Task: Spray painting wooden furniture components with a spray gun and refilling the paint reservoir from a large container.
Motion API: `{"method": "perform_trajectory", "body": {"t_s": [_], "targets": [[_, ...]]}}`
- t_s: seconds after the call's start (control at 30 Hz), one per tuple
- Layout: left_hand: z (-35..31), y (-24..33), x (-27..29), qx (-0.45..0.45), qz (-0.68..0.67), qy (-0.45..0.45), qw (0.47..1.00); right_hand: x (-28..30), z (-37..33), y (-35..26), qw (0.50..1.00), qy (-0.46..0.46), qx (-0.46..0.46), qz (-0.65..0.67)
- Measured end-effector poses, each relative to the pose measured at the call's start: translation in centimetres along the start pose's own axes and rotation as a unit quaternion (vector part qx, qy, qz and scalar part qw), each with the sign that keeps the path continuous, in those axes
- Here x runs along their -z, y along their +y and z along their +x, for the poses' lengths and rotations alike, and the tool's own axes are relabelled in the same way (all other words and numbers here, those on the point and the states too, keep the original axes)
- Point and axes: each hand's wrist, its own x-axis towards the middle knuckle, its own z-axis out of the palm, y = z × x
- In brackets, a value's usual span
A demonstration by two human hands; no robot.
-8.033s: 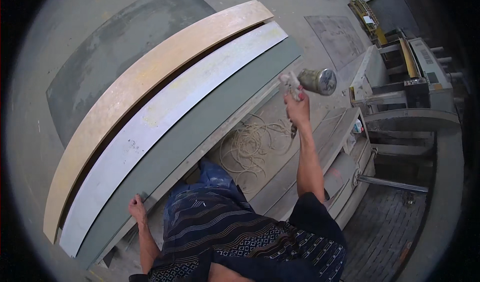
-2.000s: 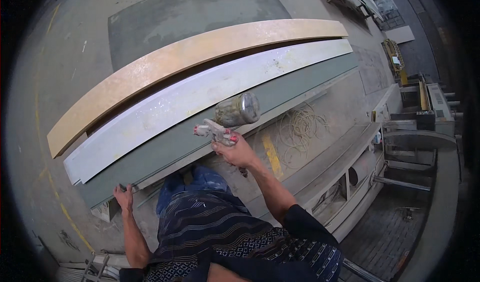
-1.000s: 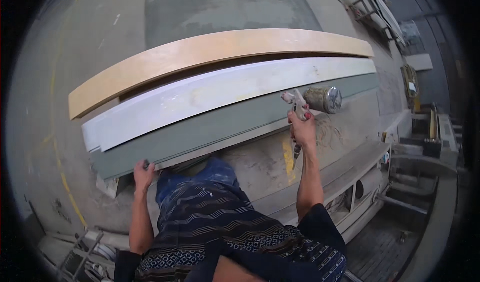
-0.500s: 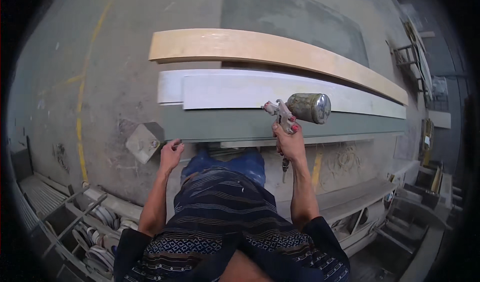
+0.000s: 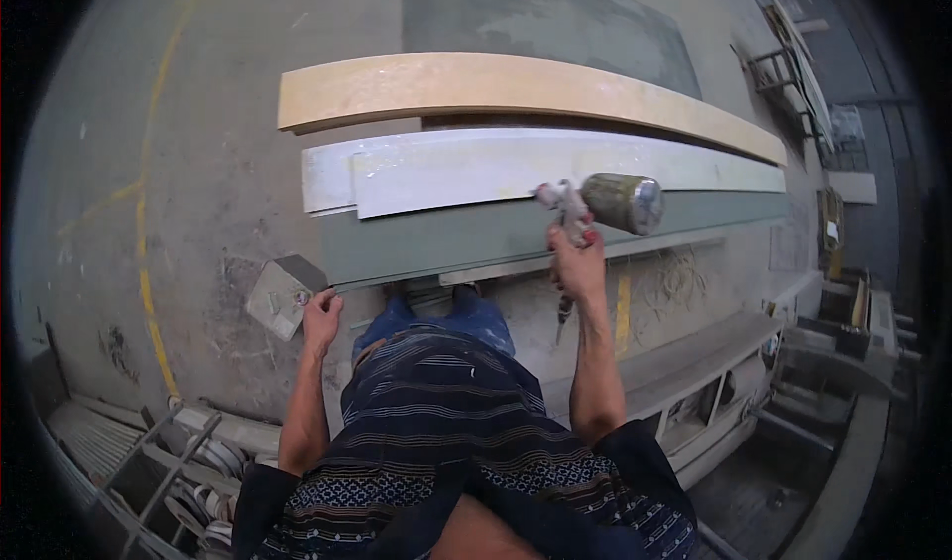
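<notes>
My right hand (image 5: 575,267) is wrapped around the handle of a spray gun (image 5: 565,203), which has red knobs and a stained metal cup (image 5: 623,203) lying out to the right. A hose fitting (image 5: 564,310) hangs below the grip. The gun is above a long white board (image 5: 426,173) and a grey-green board (image 5: 426,248) nearer me. My left hand (image 5: 320,319) is beside the near left corner of the grey-green board, with loosely bent fingers and nothing visible in them. Right behind it stands a pale box-like block (image 5: 280,297) on the floor.
Beyond the white boards lies a long tan board (image 5: 446,79). A dark green patch (image 5: 545,24) covers the floor farther off. Coiled cord (image 5: 674,287) lies right of me, near a long grey ledge (image 5: 684,367). A rack with rolls (image 5: 203,461) stands at lower left.
The whole view has shifted slightly. My left hand has moved a little left and down, closer to the pale block. The spray gun has turned slightly in my right hand, which still grips it.
</notes>
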Motion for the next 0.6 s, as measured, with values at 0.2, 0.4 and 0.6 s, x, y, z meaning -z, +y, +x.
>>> {"method": "perform_trajectory", "body": {"t_s": [0.2, 0.4, 0.6], "targets": [[0.7, -0.7, 0.8, -0.004, -0.022, 0.026, 0.999, 7.3, 1.6, 3.0, 0.98, 0.195, 0.019, -0.018], [1.3, -1.9, 2.1, -0.005, -0.017, 0.02, 1.0, 3.6, -2.2, 2.3, 0.992, 0.127, 0.017, 0.001], [1.1, -1.8, 1.9, -0.011, -0.016, 0.005, 1.0, -4.9, -6.5, -0.5, 0.992, -0.071, -0.001, 0.106]]}}
